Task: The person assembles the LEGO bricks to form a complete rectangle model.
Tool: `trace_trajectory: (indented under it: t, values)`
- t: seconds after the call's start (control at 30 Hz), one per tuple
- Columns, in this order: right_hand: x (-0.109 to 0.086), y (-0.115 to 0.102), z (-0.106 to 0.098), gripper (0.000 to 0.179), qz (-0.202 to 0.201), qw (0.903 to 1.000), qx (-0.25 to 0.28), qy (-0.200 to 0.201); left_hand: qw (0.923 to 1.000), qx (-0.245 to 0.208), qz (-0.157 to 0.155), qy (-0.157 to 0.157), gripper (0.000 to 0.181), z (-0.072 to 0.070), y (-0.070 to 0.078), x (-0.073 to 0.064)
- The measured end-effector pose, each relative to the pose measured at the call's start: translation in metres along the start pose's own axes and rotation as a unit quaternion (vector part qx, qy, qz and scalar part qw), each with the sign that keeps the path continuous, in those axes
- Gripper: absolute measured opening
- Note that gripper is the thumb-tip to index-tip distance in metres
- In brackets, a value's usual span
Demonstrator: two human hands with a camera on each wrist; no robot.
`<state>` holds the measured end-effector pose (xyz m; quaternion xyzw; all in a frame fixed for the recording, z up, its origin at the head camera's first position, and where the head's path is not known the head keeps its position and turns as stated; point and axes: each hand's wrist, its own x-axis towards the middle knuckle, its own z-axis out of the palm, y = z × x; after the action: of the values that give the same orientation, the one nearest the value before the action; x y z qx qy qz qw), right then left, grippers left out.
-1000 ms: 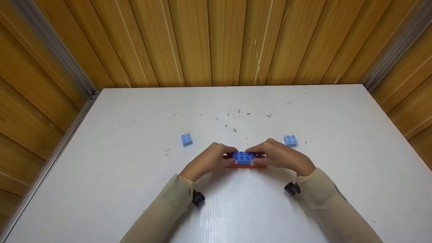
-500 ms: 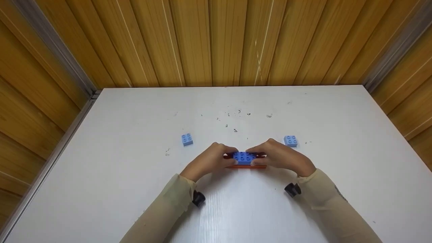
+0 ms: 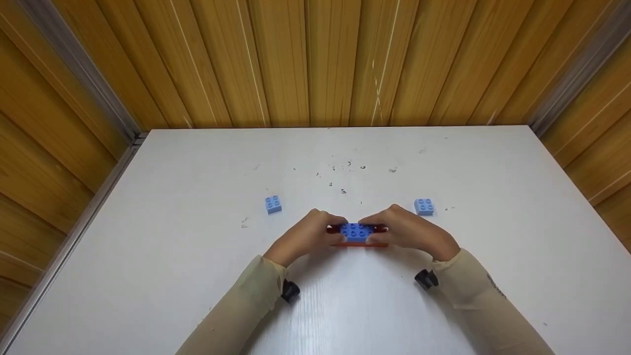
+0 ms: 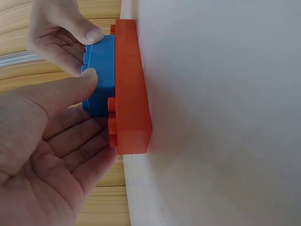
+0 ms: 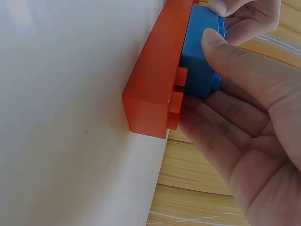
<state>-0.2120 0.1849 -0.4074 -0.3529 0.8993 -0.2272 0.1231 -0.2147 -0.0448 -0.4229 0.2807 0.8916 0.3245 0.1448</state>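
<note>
A blue toy brick [image 3: 356,232] with studs on top sits on a longer red-orange brick base [image 3: 363,244], whose studs stick out past both of its ends. My left hand [image 3: 310,234] grips the blue brick's left end, thumb on the near side and fingers behind. On the right end, my right hand [image 3: 413,230] pinches it the same way. In the left wrist view the thumb presses the blue brick [image 4: 102,70] above the orange base [image 4: 131,94]. Both thumbs lie on the same face, a little apart. The far side of the brick is partly hidden by the fingers.
A light blue four-stud brick [image 3: 273,204] lies behind and left of my hands. Another light blue brick [image 3: 424,207] lies just behind my right hand. The white table [image 3: 207,167] has dark marks and ends at a wood-patterned wall [image 3: 330,64].
</note>
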Motion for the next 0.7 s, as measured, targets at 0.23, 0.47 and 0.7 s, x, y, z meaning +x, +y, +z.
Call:
trace_trajectory:
  t: [0.23, 0.47, 0.7]
  values:
    - [0.0011, -0.0022, 0.0, 0.041, 0.017, 0.9998, -0.001, -0.01, 0.9996, 0.0, -0.029, 0.003, 0.033, 0.0003, 0.0023, -0.0003]
    - [0.0018, -0.0032, -0.0009, 0.04, 0.031, 0.9993, -0.005, -0.021, 0.9989, -0.011, -0.045, 0.001, 0.035, 0.0004, 0.0046, -0.001]
    - [0.002, -0.003, -0.0017, 0.04, 0.033, 0.9992, -0.006, -0.02, 0.9987, -0.018, -0.047, 0.004, 0.035, 0.0008, 0.0048, 0.0]
